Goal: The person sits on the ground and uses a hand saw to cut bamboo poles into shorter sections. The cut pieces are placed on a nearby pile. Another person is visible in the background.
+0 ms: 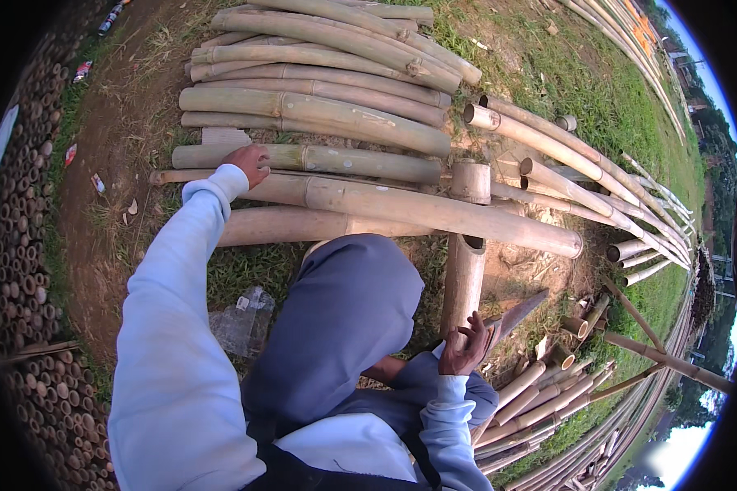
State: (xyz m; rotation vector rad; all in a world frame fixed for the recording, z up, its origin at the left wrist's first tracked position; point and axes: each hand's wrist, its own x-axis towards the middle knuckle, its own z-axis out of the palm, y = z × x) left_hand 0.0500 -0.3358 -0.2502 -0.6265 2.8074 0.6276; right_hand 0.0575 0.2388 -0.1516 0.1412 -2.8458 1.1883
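— At upper left of centre: left hand (248, 163), arm stretched out in a pale blue sleeve (172, 303), laid on a bamboo pole (360, 161) at its near end. Fingers curled down over the pole, pressed together; tips hidden behind the knuckles.

— And lower right of centre?

— Right hand (465, 348), wrapped round the handle of a machete (517, 314). Fingers partly loosened, a couple lifted and slightly spread, thumb side hard to make out. Blade angled up toward the right, dark and flat, tip just short of bare brown soil.

— Around the left hand?

— Stack of cut bamboo poles (319, 74) lying side by side across the top centre, greenish-tan, ends facing left. Just below the held pole, a longer pole (434, 211) running down to the right, open end showing.

— Between the hands?

— Bent knee in dark blue trousers (344, 319), mid-frame. Beside it, a short upright bamboo post (463, 278), hollow top open, close to the blade.

— Elsewhere?

— Bundles of thin bamboo (549, 401) at lower right; stacked pole ends (24, 245) along the left edge; grass (581, 74) at upper right.
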